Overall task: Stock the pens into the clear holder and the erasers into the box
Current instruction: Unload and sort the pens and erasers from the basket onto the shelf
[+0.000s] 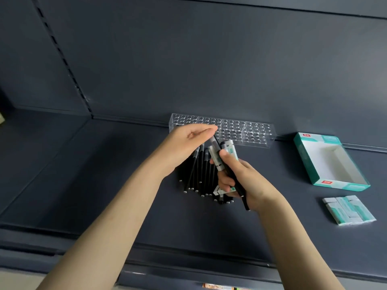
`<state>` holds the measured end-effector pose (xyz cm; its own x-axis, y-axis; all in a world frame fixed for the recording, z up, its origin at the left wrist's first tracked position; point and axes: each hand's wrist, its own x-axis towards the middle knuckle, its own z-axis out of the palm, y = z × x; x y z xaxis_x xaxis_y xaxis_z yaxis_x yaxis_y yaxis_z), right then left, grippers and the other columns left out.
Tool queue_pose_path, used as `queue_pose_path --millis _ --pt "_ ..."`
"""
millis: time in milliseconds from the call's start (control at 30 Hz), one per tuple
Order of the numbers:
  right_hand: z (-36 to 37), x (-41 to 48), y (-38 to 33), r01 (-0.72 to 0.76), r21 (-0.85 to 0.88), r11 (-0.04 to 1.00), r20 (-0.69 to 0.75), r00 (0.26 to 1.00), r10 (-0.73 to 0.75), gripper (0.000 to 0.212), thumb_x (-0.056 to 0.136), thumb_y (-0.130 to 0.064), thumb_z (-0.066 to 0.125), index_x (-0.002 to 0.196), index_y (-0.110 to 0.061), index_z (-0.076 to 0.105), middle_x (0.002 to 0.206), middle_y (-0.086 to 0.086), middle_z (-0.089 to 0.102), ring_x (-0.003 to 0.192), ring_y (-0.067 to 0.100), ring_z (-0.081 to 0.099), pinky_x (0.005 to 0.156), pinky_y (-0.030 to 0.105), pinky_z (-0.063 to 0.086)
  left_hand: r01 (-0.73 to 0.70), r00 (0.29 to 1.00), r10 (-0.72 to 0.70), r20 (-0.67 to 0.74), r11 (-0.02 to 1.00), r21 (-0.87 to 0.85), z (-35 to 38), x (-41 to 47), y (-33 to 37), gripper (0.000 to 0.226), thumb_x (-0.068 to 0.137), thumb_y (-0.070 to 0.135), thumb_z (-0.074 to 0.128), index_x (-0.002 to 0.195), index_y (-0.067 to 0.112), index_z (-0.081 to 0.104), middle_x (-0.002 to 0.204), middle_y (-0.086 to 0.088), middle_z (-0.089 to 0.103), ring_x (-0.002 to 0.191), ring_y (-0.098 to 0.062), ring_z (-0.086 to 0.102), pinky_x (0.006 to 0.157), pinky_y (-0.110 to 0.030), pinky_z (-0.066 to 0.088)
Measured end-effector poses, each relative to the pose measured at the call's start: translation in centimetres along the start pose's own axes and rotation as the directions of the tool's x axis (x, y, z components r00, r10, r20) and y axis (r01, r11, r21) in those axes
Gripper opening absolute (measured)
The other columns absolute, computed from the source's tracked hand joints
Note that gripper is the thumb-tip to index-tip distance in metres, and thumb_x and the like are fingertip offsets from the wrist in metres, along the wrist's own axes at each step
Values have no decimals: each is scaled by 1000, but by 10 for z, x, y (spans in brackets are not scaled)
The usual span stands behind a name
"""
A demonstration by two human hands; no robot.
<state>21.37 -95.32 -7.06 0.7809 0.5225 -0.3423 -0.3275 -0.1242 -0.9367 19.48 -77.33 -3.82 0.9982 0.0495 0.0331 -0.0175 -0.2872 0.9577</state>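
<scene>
Nearest us, at right: erasers (349,209) stacked on shelf (104,185), none boxed. Right hand (240,181) curled round pen (240,190), seemingly eraser packs too. Pens (199,174) heaped beneath. Left hand (188,139) over heap, fingers straight; contact unclear. Box (304,162) empty. Holder (257,132) empty. We judge stocking barely begun.

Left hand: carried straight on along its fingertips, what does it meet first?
Probably the clear holder, beyond the fingertips of the left hand; depth is unclear, so it might pass above it.
</scene>
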Motion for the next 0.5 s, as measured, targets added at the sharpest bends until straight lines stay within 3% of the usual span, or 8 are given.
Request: queue_pose_path --millis 133,267,500 --pt "-1 1 0 26 -68 997 -1 1000 -27 42 98 -46 50 110 -7 61 54 1 34 49 16 35 49 24 27 -18 999 18 37 1000 11 -1 7 -1 16 89 26 69 103 31 74 96 20 71 91 6 63 83 -14 45" --pt "-2 3 -1 23 -146 989 28 999 -19 31 99 -39 51 106 -10 60 52 0 35 47 14 35 49 24 27 -44 997 38 63 994 104 2 9 -4 10 78 30 78 86 34 75 90 15 70 88 -12 65 86 -31 54" --pt "-4 6 -4 31 -198 980 60 998 -20 34 100 -39 51 111 -8 60 52 0 36 48 13 35 52 25 26 -59 992 46 121 992 109 1 14 0 12 77 37 79 87 34 75 85 17 66 77 -3 59 78 -26 50"
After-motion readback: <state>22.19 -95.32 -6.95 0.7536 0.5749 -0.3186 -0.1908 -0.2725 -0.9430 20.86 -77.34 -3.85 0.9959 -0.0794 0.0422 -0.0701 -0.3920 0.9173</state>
